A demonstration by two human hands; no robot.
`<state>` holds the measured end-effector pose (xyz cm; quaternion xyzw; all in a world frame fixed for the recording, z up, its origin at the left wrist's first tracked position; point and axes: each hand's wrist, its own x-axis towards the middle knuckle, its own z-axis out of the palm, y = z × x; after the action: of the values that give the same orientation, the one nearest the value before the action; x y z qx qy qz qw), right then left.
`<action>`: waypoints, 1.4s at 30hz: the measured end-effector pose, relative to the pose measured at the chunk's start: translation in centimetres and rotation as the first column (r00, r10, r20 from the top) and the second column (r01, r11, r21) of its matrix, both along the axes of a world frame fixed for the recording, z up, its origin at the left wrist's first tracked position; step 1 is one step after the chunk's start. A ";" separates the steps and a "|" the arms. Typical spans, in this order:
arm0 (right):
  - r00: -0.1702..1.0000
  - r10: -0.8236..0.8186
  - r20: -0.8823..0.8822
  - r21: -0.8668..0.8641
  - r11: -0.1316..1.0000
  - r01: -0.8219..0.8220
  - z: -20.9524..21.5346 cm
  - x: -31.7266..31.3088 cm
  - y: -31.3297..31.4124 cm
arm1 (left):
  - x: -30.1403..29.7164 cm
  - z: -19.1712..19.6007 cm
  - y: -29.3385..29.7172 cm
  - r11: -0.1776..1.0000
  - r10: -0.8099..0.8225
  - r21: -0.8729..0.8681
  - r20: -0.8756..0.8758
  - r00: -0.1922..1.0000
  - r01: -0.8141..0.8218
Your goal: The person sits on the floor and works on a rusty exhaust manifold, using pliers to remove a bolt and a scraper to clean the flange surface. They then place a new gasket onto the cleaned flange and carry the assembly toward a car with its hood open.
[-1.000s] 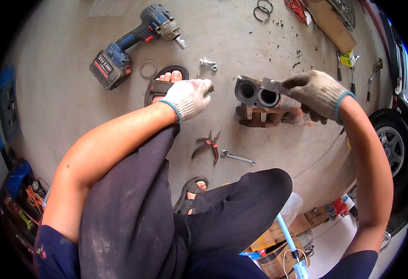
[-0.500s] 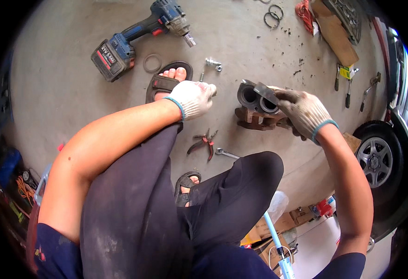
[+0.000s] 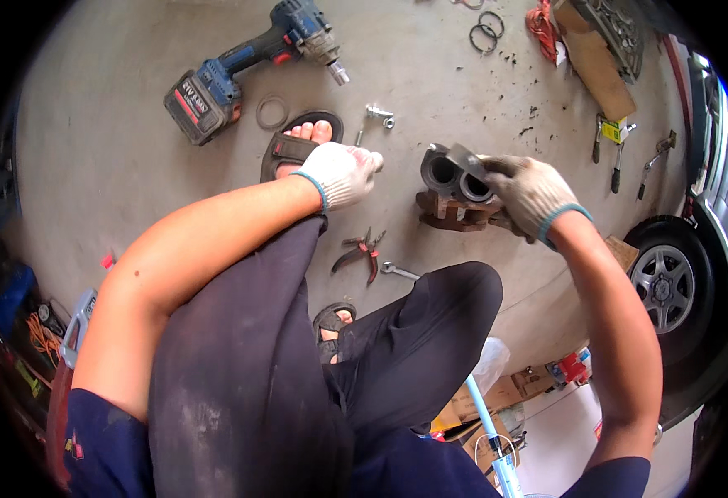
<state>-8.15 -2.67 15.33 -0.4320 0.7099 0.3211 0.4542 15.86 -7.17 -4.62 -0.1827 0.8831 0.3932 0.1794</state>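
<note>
My right hand (image 3: 538,195), in a soiled white knit glove, pinches a flat grey piece (image 3: 469,160) at the upper edge of a brake caliper (image 3: 445,207). I cannot tell whether that piece is metal or an abrasive sheet. Two round bores of the rusty caliper face up, and the piece partly covers the right one. The lower fingers of this hand are partly hidden beside the caliper. Over my sandalled foot, my left hand (image 3: 341,176) is closed in a cleaner white glove. Whatever its curled fingers may hold is hidden. Bolts (image 3: 380,115) lie just beyond it.
A blue cordless impact wrench (image 3: 256,62) lies at the far left beside a thin ring (image 3: 272,111). Pliers (image 3: 361,256) and a wrench (image 3: 399,270) lie near my knee. Black rings (image 3: 484,37), hand tools (image 3: 617,166) and a car wheel (image 3: 667,286) are to the right.
The grey piece has shifted slightly left and up over the caliper along with my right hand, and looks blurred now. My left hand is almost still.
</note>
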 end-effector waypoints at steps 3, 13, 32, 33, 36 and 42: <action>1.000 0.020 0.006 0.059 0.998 -0.021 0.7 -0.3 -1.1 | 0.6 -0.1 -0.3 0.998 -0.044 -0.039 -0.064 0.997 0.041; 0.999 0.022 0.045 -0.013 1.000 -0.022 -1.4 -1.7 -1.2 | 1.7 -0.2 -0.5 0.993 -0.092 -0.069 0.006 0.996 0.093; 0.127 -0.780 0.613 -0.205 -0.002 0.979 0.7 8.4 8.2 | -6.0 9.5 -5.8 0.213 0.624 0.824 0.299 0.722 -0.525; 0.003 -0.805 0.593 -0.064 -0.044 0.997 0.2 9.8 8.7 | -4.9 8.8 -6.3 0.247 0.667 0.756 0.321 0.673 -0.606; 0.164 -0.744 0.647 -0.096 0.134 0.986 -2.1 14.3 11.9 | -1.6 6.7 -9.7 0.478 0.712 0.453 0.303 0.634 -0.753; 0.742 -0.426 0.517 -0.272 0.741 0.615 -14.1 19.0 22.1 | 0.3 5.2 -9.2 0.903 0.159 -0.396 -0.052 0.986 -0.167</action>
<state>10.83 19.45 1.25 -0.3569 0.7400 -0.0869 0.5634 16.13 -16.40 0.61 -0.2847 0.9279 0.2205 0.0966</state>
